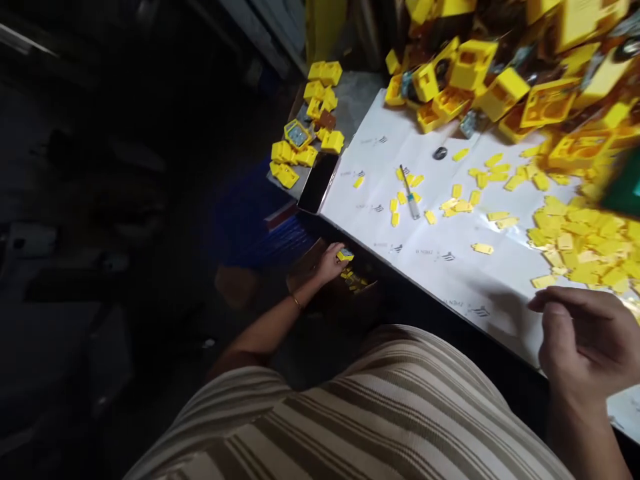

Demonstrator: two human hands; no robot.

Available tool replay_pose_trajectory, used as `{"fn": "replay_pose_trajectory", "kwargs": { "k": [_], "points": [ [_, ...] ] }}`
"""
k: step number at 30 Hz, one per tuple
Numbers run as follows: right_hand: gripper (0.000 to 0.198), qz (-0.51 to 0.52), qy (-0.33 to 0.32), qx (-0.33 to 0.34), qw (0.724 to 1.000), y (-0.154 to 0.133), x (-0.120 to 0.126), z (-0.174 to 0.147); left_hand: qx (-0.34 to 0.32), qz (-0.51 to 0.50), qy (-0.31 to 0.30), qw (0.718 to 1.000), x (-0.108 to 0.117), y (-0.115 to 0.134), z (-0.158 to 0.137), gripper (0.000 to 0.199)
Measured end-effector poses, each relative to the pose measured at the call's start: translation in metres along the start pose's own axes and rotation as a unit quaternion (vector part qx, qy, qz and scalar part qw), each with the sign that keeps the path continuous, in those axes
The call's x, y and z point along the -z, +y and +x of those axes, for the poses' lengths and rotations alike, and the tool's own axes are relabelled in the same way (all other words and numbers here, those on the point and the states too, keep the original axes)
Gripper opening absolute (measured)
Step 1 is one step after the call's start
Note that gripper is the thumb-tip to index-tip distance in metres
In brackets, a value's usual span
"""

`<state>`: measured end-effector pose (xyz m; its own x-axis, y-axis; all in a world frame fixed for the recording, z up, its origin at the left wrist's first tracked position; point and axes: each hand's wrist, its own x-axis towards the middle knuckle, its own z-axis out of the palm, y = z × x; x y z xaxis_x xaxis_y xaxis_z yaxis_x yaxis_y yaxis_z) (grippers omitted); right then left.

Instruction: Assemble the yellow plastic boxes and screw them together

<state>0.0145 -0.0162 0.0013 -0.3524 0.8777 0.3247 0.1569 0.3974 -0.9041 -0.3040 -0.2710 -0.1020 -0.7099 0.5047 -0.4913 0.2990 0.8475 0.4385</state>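
My left hand [330, 264] is low beside the table's edge, closed on a small yellow plastic casing [345, 255] with a grey face. Just under it is a brown box [364, 291] with more yellow pieces inside, partly in shadow. My right hand [590, 337] hovers over the table's near right edge, fingers loosely curled and the thumb close to the index finger, with nothing visible in it. Closest to that hand lies a heap of small flat yellow pieces [583, 240]. Around the middle of the white sheet, a thin screwdriver [411, 200] rests among scattered yellow pieces.
Yellow casings [505, 93] are piled along the back of the white-covered table [430, 273]. A second group of casings [315, 110] sits on a grey surface at the left corner, beside a dark phone-like slab [318, 183]. Blue material [285, 237] lies below. A dark green object [625, 183] is at right.
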Motion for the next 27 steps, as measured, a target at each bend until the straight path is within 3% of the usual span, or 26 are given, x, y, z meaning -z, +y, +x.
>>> {"fn": "replay_pose_trajectory", "kwargs": {
  "k": [6,11,14,16,18,20,22,24,27],
  "points": [
    [0.018,-0.009,-0.045,0.028,0.999,0.008,-0.011,0.003,-0.050,-0.095,0.057,0.993,0.004,-0.003,-0.042,0.062],
    [0.016,-0.020,-0.078,0.021,0.997,0.014,-0.016,0.001,-0.035,-0.093,0.069,0.993,-0.003,-0.009,-0.035,0.069],
    [0.012,-0.047,-0.101,0.034,0.993,0.017,-0.014,-0.003,-0.033,-0.067,0.075,0.994,0.002,-0.003,-0.025,0.053],
    [0.010,-0.063,-0.120,0.056,0.989,0.017,-0.012,-0.007,-0.053,-0.052,0.088,0.993,0.012,0.008,-0.023,0.027],
    [0.009,-0.074,-0.130,0.070,0.986,0.018,-0.012,-0.010,-0.095,-0.044,0.100,0.989,0.026,0.022,-0.023,0.009],
    [0.010,-0.073,-0.131,0.073,0.986,0.020,-0.015,-0.012,-0.150,-0.044,0.107,0.982,0.042,0.040,-0.022,0.035],
    [0.010,-0.063,-0.129,0.074,0.987,0.020,-0.020,-0.012,-0.203,-0.053,0.123,0.970,0.057,0.067,-0.015,0.044],
    [0.011,-0.051,-0.130,0.078,0.987,0.017,-0.024,-0.011,-0.240,-0.071,0.150,0.957,0.069,0.107,0.003,0.040],
    [0.011,-0.034,-0.130,0.088,0.987,0.009,-0.029,-0.009,-0.265,-0.116,0.195,0.937,0.080,0.182,0.057,0.021]
  ]
}}
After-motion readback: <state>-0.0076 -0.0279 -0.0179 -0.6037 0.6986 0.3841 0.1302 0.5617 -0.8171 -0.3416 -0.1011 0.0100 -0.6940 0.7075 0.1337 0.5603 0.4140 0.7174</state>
